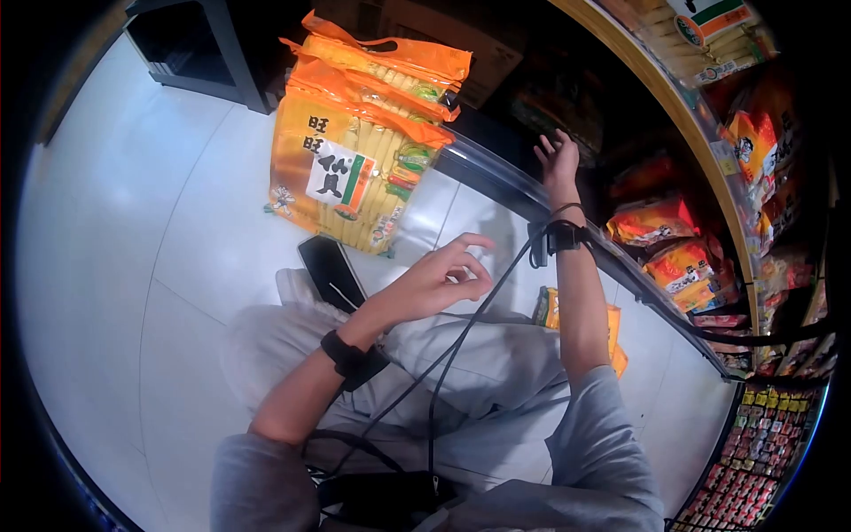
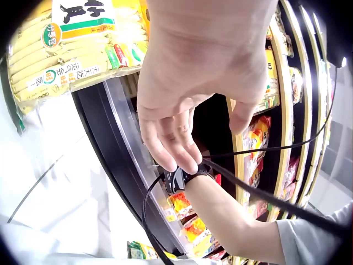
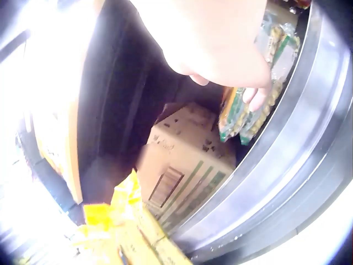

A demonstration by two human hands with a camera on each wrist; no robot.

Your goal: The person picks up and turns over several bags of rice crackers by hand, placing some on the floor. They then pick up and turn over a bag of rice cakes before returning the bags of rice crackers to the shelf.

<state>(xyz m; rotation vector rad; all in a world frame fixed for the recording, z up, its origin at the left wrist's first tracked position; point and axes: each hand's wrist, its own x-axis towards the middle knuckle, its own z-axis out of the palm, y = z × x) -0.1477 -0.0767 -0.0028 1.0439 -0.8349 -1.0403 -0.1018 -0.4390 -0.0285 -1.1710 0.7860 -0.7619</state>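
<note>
My left hand (image 1: pixel 441 280) hovers over my lap with its fingers loosely bent and nothing in them. Its palm and drooping fingers (image 2: pixel 175 138) show in the left wrist view. My right hand (image 1: pixel 560 167) reaches over the edge of the low shelf into its dark inside, fingers relaxed. In the right wrist view its fingertips (image 3: pixel 253 98) are right at clear snack bags (image 3: pixel 276 91) with green edges, overlapping them. Large orange-and-clear bags of rice crackers (image 1: pixel 355 168) stand in a row on the floor, ahead of my left hand.
A cardboard box (image 3: pixel 185 157) sits inside the shelf. The shelf's front rail (image 1: pixel 496 173) runs beside the right arm. Red and orange packs (image 1: pixel 656 220) line the shelf to the right. A phone (image 1: pixel 332 269) lies by the lap, and black cables (image 1: pixel 461 332) cross between the arms.
</note>
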